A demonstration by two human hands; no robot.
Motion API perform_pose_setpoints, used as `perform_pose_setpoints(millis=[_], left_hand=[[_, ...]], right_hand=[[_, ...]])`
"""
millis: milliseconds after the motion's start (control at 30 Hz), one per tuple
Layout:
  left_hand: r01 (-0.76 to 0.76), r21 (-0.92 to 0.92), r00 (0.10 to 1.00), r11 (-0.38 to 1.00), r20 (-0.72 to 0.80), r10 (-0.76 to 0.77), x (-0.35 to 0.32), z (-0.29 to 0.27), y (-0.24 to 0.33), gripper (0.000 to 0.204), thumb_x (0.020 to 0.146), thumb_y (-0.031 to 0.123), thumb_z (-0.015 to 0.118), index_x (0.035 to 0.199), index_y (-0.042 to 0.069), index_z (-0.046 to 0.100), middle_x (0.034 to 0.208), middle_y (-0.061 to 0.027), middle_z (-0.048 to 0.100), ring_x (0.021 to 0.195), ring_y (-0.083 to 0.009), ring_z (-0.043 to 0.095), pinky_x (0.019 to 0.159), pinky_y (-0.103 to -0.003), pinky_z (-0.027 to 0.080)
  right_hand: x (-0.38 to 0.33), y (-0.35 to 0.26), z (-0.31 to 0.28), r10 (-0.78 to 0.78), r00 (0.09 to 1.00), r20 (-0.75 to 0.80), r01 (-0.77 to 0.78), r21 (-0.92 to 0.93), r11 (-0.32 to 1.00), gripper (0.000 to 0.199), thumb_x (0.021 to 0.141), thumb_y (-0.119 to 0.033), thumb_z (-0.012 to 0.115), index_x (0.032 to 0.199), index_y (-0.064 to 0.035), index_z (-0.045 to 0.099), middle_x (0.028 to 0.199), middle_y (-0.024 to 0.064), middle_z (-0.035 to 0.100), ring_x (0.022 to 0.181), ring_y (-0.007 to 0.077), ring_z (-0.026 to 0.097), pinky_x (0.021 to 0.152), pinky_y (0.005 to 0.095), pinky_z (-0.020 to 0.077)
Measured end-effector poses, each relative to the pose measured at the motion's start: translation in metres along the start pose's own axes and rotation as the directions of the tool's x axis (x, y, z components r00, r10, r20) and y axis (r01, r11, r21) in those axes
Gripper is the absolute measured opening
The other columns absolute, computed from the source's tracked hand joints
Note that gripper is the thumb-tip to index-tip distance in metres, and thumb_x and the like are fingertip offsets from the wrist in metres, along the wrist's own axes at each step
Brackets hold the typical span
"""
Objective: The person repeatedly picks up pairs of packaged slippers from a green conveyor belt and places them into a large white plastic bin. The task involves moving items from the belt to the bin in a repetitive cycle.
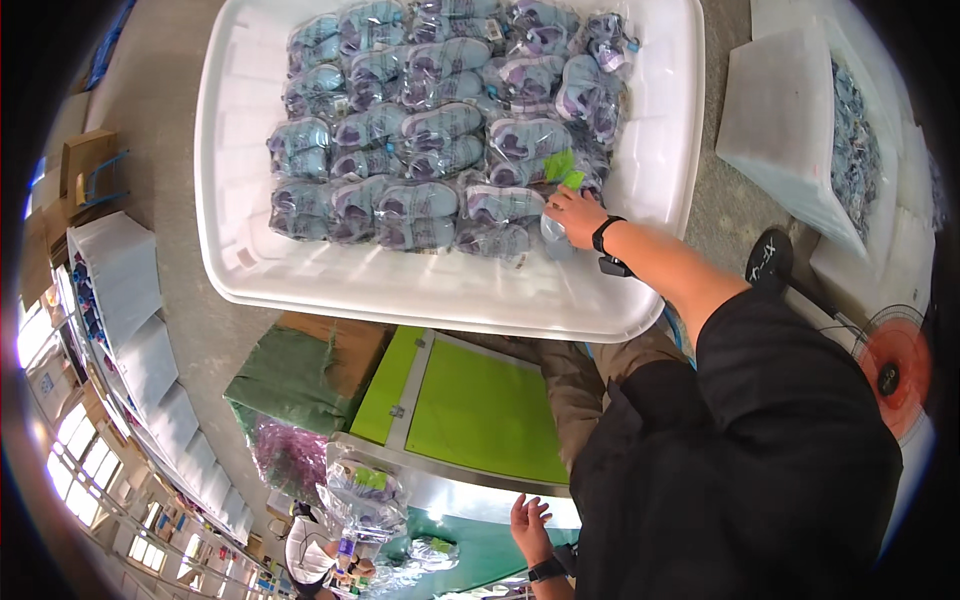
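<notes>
A large white plastic bin [660, 110] holds rows of light blue and purple shoes [430, 140], each pair in a clear plastic bag. Inside its near right corner, my right hand [575, 215] has its fingers curled onto a bagged pair of shoes [556, 236], mostly hidden beneath the hand. Bright green slips [562, 168] lie just beyond my fingertips, on the neighbouring bags. Low in the view, my left hand [531, 522] is raised with fingers apart and nothing in it, beside the green tabletop [470, 525].
Bagged shoes [365, 490] lie on the worktable near a clear bottle [346, 548]. Lime green panels [485, 400] and a green-wrapped bundle [290, 365] stand between bin and table. Another white bin [780, 130] and a red fan [893, 370] are at right. A co-worker [308, 550] is at lower left.
</notes>
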State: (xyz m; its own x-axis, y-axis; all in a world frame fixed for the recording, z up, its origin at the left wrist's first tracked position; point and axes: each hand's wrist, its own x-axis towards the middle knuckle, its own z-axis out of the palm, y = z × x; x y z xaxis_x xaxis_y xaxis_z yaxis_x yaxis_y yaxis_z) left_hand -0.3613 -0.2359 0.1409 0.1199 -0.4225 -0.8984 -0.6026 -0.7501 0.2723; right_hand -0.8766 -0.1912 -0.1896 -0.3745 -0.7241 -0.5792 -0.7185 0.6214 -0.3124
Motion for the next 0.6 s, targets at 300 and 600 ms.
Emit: perform_pose_setpoints(millis=[300,600], left_hand=[[-0.003,-0.016,1.000,1.000,0.002,0.003,0.002,0.012,0.014,0.041,0.098,0.017,0.057,0.133,0.000,0.047,0.108,-0.0136,0.065,0.087,-0.0202,0.067,0.069,-0.029,0.055],[0.108,-0.005,0.994,0.994,0.033,-0.108,0.015,0.019,0.012,0.039,0.097,0.017,0.058,0.130,-0.001,0.049,0.106,-0.0135,0.065,0.088,-0.0187,0.065,0.071,-0.029,0.055]], right_hand=[[0.038,0.014,-0.018,-0.165,0.955,0.246,0.205,-0.145,0.968,0.052,0.074,-0.008,0.070,0.124,-0.0150,0.058,0.127,0.0118,0.043,0.124,0.0305,0.041,0.086,0.0558,0.0477],[0.034,0.005,0.029,-0.184,0.979,-0.085,0.180,-0.056,0.982,0.031,0.082,-0.010,0.061,0.111,-0.0076,0.053,0.113,0.0109,0.049,0.098,0.0262,0.061,0.072,0.0346,0.0577]])
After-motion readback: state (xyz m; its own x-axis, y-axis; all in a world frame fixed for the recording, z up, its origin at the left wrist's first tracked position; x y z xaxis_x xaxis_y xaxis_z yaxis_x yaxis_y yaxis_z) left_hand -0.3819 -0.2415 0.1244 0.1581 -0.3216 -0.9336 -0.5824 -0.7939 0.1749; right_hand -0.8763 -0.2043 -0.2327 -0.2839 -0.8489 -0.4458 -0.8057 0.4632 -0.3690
